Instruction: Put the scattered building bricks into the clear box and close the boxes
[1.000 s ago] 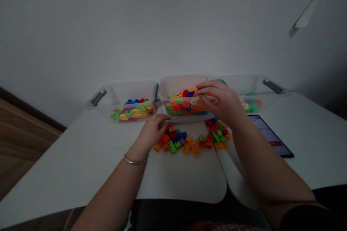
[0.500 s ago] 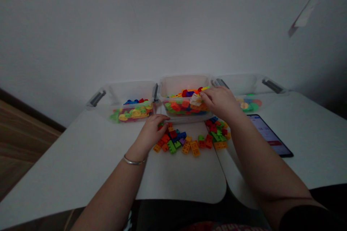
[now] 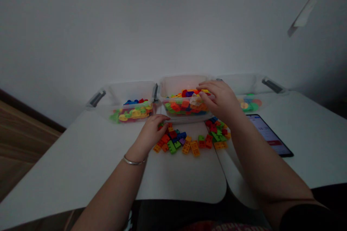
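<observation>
Over the right front rim of the middle clear plastic box [image 3: 187, 118] is my right hand [image 3: 221, 97], its thumb and fingers apart above the toy building blocks [image 3: 187, 105] heaped inside. Yellow, red, orange, white and purple pieces show in that heap. My left hand [image 3: 154, 129] rests at the left end of the loose blocks [image 3: 177, 139] on the table, with thumb and fingers apart; nothing shows between them. The loose blocks are red, orange, green and blue, and some are partly behind that hand. More blocks [image 3: 217, 130] lie near my right wrist.
A clear box [image 3: 131, 94] with mixed small colored pieces stands at the left. Another [image 3: 241, 81] at the right holds green, orange and yellow pieces, partly behind my right hand. A phone [image 3: 268, 135] lies on the white table [image 3: 184, 180] beside my right forearm. The wall rises behind.
My right hand's fingers have spread and lifted slightly; the yellow piece at its fingertips now appears among the blocks in the middle box. My left hand has stayed in place.
</observation>
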